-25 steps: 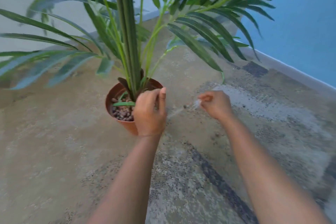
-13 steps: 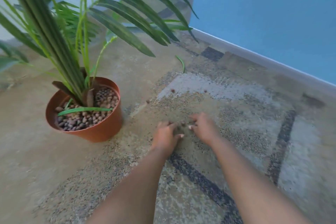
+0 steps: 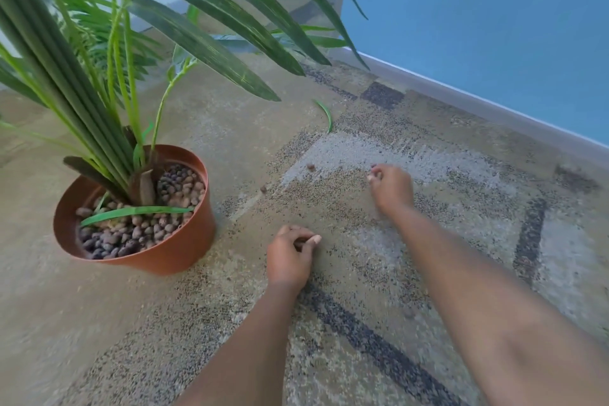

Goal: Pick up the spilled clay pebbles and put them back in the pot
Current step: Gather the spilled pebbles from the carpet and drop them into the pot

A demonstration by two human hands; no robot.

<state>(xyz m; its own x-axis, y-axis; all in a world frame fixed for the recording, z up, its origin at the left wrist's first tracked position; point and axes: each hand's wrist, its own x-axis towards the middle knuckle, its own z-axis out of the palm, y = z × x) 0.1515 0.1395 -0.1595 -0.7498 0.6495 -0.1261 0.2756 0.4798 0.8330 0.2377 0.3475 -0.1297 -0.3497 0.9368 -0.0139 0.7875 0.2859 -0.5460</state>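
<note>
Two loose clay pebbles (image 3: 310,167) lie mid-frame on the carpet (image 3: 379,260) beside one terracotta pot (image 3: 184,241) at left, filled with pebbles around a palm (image 3: 99,102), while the left hand (image 3: 290,257) and right hand (image 3: 392,188) are curled, contents unclear, open carpet all around.

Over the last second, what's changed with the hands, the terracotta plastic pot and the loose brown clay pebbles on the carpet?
The left hand came off the rim of the terracotta plastic pot and dropped to the carpet, fingers curled. The right hand reached farther out, pinching at the carpet. The pot stayed put and upright; two loose brown clay pebbles still lie beyond the hands.
</note>
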